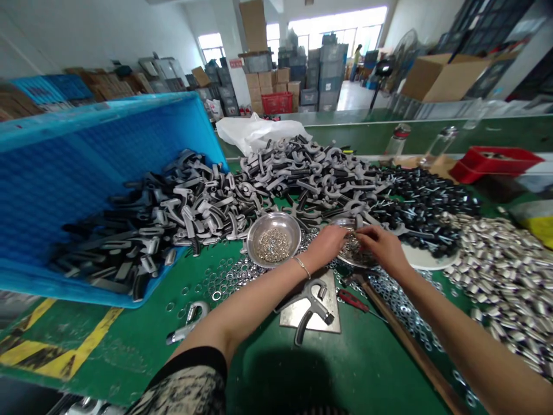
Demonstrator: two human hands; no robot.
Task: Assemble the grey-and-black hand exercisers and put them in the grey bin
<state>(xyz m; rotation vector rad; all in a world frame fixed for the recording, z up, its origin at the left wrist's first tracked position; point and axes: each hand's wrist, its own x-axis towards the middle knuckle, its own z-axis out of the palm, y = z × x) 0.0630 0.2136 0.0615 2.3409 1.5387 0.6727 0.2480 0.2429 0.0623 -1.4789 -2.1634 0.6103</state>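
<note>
My left hand [327, 241] and my right hand [380, 245] meet over a small metal dish [351, 256] of tiny parts, fingers curled together in a pinch; what they hold is too small to name. A second metal bowl [273, 237] with small silvery pieces sits just left of my left hand. Below my wrists a grey metal clamp-like part [311, 301] lies on a flat steel plate [328, 320]. A red-handled screwdriver [352, 300] rests beside the plate.
A tipped blue crate [78, 173] spills grey and black metal parts [181, 213] across the green table [302, 369]. A black screw pile [427, 213], silver sleeves [501, 259], loose washers [224, 276], a wooden stick [406, 340] and a red tray [492, 161] surround my hands.
</note>
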